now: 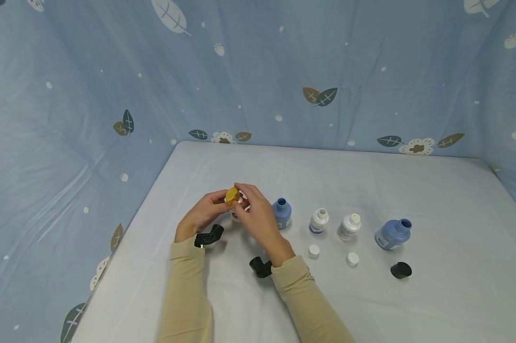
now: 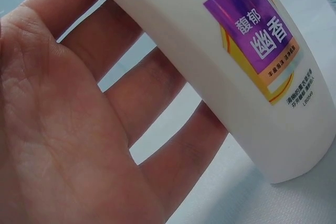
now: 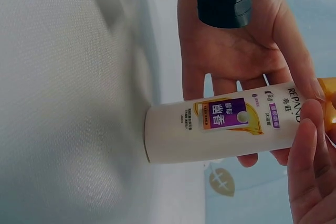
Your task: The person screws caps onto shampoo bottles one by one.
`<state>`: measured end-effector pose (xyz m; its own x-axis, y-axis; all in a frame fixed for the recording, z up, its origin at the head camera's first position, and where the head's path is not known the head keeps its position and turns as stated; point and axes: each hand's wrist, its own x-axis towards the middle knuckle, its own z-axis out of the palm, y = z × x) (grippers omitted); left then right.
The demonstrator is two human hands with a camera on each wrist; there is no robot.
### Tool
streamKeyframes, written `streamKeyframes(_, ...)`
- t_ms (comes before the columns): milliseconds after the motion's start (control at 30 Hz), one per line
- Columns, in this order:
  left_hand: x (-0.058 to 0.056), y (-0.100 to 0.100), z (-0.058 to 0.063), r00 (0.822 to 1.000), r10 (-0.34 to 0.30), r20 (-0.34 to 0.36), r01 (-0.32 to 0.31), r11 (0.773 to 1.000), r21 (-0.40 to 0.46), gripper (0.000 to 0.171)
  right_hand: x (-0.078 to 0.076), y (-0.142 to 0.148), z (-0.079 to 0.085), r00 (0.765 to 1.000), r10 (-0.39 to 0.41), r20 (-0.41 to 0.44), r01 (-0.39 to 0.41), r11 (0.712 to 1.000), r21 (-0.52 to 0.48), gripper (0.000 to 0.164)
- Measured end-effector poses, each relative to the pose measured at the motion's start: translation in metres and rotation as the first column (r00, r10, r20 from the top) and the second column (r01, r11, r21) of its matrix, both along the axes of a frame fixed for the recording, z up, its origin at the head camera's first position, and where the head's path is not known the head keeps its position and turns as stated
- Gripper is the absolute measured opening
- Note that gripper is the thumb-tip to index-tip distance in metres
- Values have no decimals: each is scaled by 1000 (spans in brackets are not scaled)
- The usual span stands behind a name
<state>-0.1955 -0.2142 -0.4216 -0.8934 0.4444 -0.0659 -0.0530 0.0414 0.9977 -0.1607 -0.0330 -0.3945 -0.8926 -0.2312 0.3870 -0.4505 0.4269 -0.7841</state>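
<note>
My left hand holds a white bottle of body wash with a purple and yellow label. In the left wrist view, its fingers lie along the back of the bottle. The bottle's base stands at or just above the table; I cannot tell which. Fingers of my right hand pinch the golden-yellow cap at the bottle's top. Whether the cap is still screwed tight does not show. In the head view, the hands cover most of the bottle. Right beside my right hand stands an uncapped blue bottle.
To the right stand two small uncapped white bottles and another uncapped blue bottle. Before them lie two white caps and a black cap. A patterned blue curtain encloses the white table.
</note>
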Motion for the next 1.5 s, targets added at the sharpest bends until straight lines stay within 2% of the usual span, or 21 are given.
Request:
streamKeyframes(233, 1, 0, 0, 1000, 3, -4, -3, 1000, 1, 47, 0, -1, 0, 1000, -20, -9, 20, 1000, 6, 41)
streamKeyframes(467, 1, 1, 0, 1000, 8, -5, -8, 1000, -1, 42, -1, -1, -1, 997, -51, -58, 51, 999, 2, 34)
streamKeyframes(1033, 2, 1, -1, 1000, 19, -10, -19, 1000, -4, 45, -2, 0, -2, 995, -75, -70, 75, 997, -5, 31)
streamKeyframes(1267, 2, -1, -1, 1000, 8, -6, -8, 1000, 8, 46, -1, -2, -2, 992, -86, -93, 88, 996, 16, 27)
streamKeyframes(1500, 2, -3, -2, 1000, -18, -13, 19, 999, 41, 45, 1, -3, 0, 992, -78, -96, 80, 997, 13, 32)
